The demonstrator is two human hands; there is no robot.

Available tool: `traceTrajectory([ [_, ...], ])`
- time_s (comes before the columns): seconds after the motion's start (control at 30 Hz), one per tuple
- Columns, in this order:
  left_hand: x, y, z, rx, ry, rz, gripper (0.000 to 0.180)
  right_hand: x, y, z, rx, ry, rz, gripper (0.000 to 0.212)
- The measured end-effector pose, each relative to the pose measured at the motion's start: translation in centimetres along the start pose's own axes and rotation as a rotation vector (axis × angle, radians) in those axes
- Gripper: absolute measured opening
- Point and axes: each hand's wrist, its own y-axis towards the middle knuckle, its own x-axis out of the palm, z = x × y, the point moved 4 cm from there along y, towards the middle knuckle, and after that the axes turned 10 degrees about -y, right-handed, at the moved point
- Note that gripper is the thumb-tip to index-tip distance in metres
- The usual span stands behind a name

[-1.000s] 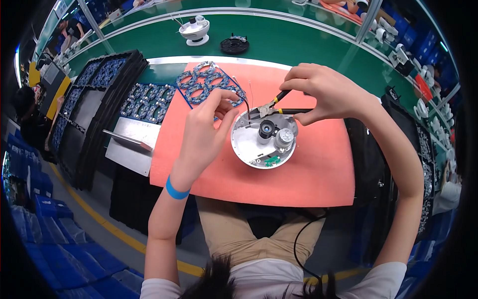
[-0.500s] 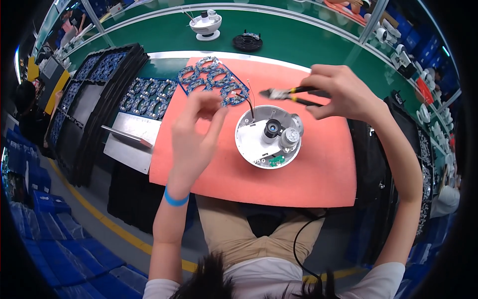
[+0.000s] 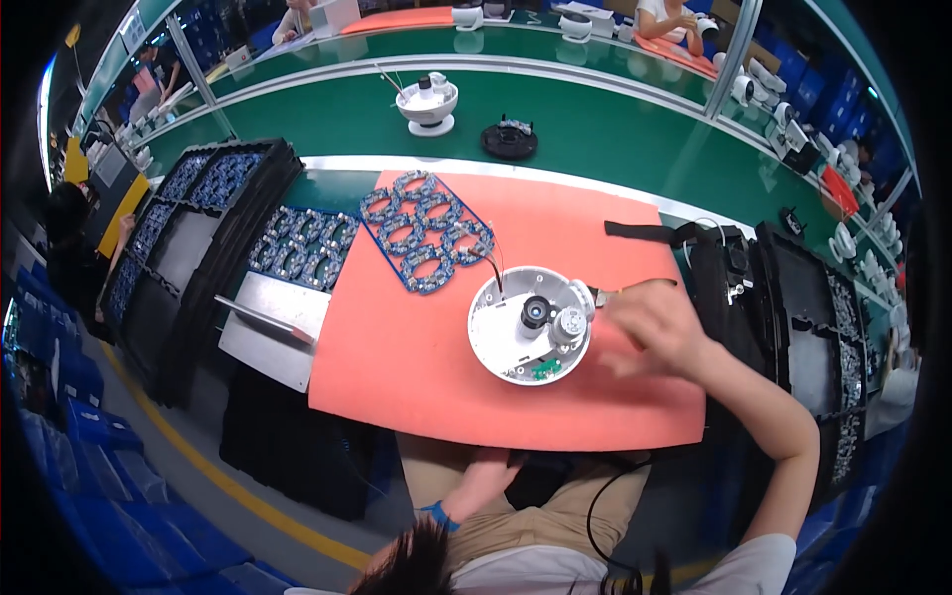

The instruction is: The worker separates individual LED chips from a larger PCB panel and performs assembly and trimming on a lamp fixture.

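Observation:
A white round camera housing [image 3: 486,342], holding a black lens [image 3: 536,312] and a small green board, rests open side up on the orange mat [image 3: 446,397]. My right hand [image 3: 654,332] is just right of it, low over the mat and smeared by motion. Beyond those fingers, cutting pliers [image 3: 600,296] show only in part; whether the hand touches them is unclear. My left hand [image 3: 486,478] is down at my lap by the mat's front edge, its fingertips hidden. Wires rise from the housing near a panel of blue ring-shaped circuit boards [image 3: 428,223].
Left are a second board panel [image 3: 302,243], a metal plate with a handle [image 3: 268,342] and black trays of boards [image 3: 183,223]. Behind stand another white housing [image 3: 428,104] and a black round part [image 3: 509,141]. A black strap [image 3: 635,231] and parts trays [image 3: 818,337] lie right.
My left hand has dropped from above the mat to my lap. The right hand, which held the pliers raised, has come down beside the housing. The whole view has shifted.

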Motion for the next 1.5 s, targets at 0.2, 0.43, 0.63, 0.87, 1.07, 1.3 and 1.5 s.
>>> traceTrajectory([
  [0.2,-1.3,2.3,5.2,-0.058,-0.078,-0.037,0.031,0.9,1.6,-3.8,-0.312,-0.25,0.074,0.031],
  [0.43,-5.3,2.3,10.7,0.062,-0.242,-0.023,0.017,1.6,2.9,-0.9,-0.112,-0.014,-0.145,0.024],
  [0.63,-10.0,4.0,13.1,0.187,-0.107,0.224,0.016,2.6,5.9,11.0,0.214,-0.159,-0.005,0.02],
  [0.87,-13.8,9.5,11.1,0.212,0.203,0.415,0.016,8.2,1.0,25.8,0.375,-0.626,-0.136,0.012],
  [1.07,-13.4,10.7,9.1,0.135,0.34,0.325,0.017,9.7,7.4,23.3,0.465,-0.692,-0.151,0.041],
  [1.3,-14.0,10.6,8.9,0.076,0.256,0.36,0.017,20.9,19.2,18.7,0.196,-0.376,0.037,0.023],
  [1.5,-13.7,10.7,8.6,0.07,0.15,0.31,0.016,21.6,19.9,18.9,0.263,-0.432,-0.081,0.011],
])
